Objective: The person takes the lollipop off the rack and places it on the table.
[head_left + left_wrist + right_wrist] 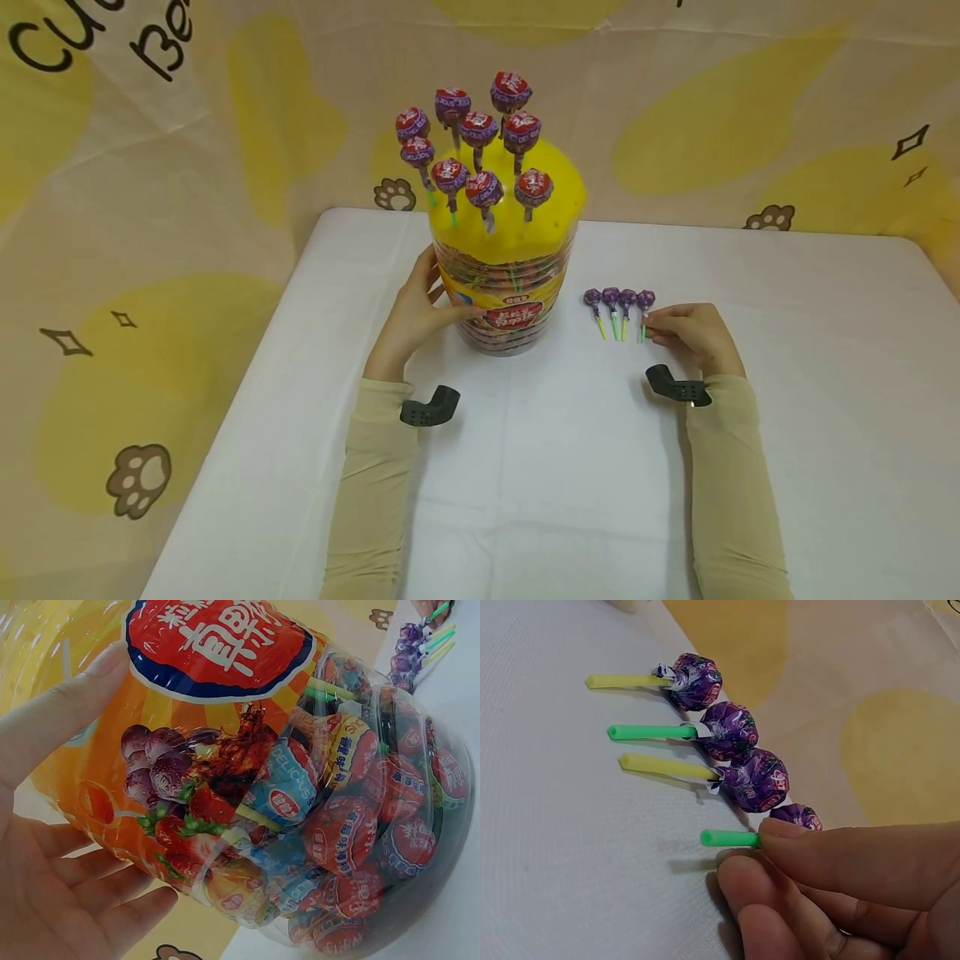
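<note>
A clear plastic lollipop jar (510,292) with a yellow lid (558,187) stands upright on the table. Purple-and-red wrapped lollipops (478,127) stick up from its lid, and more candies (349,832) show through the wall. My left hand (423,312) holds the jar's left side, thumb (67,697) on the front label and the other fingers around the side. To the jar's right, my right hand (693,333) pinches a purple lollipop (731,838) by its green stick between thumb and fingers. Three similar lollipops (754,780) lie in a row beside it.
A white cloth covers the table (570,483). Behind it hangs a cream and yellow backdrop (705,108) with paw prints and lettering. Each wrist carries a black mount (431,407).
</note>
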Tool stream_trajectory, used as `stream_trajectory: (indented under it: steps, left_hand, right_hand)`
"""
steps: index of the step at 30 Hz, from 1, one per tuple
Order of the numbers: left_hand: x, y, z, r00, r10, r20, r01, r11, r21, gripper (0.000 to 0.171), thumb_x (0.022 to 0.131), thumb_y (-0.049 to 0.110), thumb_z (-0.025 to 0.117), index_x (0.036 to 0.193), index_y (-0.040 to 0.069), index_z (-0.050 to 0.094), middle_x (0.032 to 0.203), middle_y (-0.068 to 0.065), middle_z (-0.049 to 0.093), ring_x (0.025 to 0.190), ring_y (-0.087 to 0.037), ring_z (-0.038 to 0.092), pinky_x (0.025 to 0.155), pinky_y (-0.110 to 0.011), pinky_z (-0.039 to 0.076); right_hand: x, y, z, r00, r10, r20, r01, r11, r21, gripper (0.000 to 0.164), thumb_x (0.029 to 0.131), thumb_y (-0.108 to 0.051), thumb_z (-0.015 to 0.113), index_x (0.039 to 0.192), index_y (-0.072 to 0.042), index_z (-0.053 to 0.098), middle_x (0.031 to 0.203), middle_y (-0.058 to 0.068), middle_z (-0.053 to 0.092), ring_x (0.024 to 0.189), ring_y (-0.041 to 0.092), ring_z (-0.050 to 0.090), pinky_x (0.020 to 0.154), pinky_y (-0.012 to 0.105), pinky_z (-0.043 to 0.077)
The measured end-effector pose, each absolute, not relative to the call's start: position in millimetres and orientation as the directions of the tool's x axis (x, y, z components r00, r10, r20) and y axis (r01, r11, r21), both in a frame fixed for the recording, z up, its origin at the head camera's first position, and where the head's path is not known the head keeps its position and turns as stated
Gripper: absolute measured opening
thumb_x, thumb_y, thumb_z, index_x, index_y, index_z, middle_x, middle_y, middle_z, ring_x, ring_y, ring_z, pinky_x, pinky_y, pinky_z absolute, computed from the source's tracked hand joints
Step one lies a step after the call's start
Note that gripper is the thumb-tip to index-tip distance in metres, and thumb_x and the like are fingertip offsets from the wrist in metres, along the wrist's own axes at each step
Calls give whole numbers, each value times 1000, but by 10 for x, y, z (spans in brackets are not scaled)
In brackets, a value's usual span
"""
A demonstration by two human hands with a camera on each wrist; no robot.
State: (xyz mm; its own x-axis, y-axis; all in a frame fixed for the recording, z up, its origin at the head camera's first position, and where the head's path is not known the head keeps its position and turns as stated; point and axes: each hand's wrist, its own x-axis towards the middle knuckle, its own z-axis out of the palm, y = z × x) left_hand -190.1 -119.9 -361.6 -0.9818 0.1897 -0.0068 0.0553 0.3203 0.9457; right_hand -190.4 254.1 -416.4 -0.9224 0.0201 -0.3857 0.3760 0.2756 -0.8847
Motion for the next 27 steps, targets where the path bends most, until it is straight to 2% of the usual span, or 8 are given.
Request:
stream_trajectory:
  steps: [10,19,23,27]
  left_hand:
    - [-1901,-1207,-3623,-981,192,-1,61,318,946,101,74,16,82,151,13,17,152,-5,26,139,-23,25,112,-35,29]
    - [-1897,-1208,-3625,-982,190,1,62,316,947,101,74,16,82,151,13,17,152,-5,26,139,-24,25,112,-36,29]
    - [-1890,-1207,-3625,-982,191,3,64,315,947,100,74,16,82,151,13,18,152,-5,26,139,-24,25,112,-36,29]
    - [-1887,-1207,-3625,-981,195,10,71,311,948,101,73,15,82,150,13,17,152,-6,27,139,-24,25,112,-36,29]
  right_hand:
    - [-1887,2552,-4162,-948,50,-313,310,356,-882,34,88,-3,62,112,20,56,69,-10,65,64,-1,62,63,14,54]
    - [-1853,2567,-4121,-960,104,-261,279,457,-845,40,87,-15,68,114,14,60,75,-16,64,73,-4,59,71,10,46]
    - [-1844,2552,-4093,-965,122,-230,261,422,-868,39,88,-14,66,115,13,59,82,-13,65,75,-3,61,72,10,49]
    - [-1854,2537,-4078,-973,126,-193,225,334,-915,37,88,-9,65,114,16,57,81,-12,66,74,-1,62,71,12,52]
